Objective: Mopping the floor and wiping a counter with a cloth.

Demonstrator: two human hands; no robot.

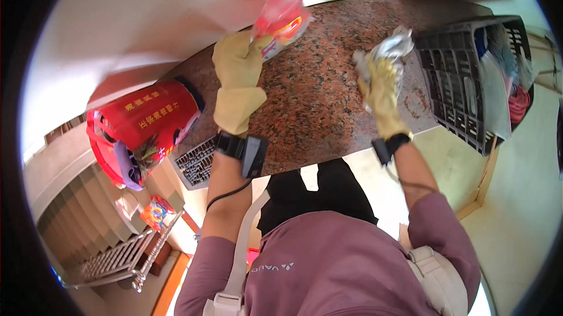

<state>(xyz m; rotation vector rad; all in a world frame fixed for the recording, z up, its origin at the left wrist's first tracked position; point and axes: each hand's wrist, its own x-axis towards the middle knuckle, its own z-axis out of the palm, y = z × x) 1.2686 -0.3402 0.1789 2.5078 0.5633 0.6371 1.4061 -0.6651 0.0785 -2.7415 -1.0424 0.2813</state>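
Both hands wear yellow rubber gloves above a speckled red-brown stone countertop. My left hand grips a red and clear plastic container with a colourful label, close to the wall. Part of the container is covered by the glove. On the right, my right hand is closed on a crumpled whitish cloth, which lies against the counter near a black crate.
The black plastic crate, filled with cloths and other items, stands at the right end. A red bag with writing and an abacus sit at the left. A wall runs behind the counter.
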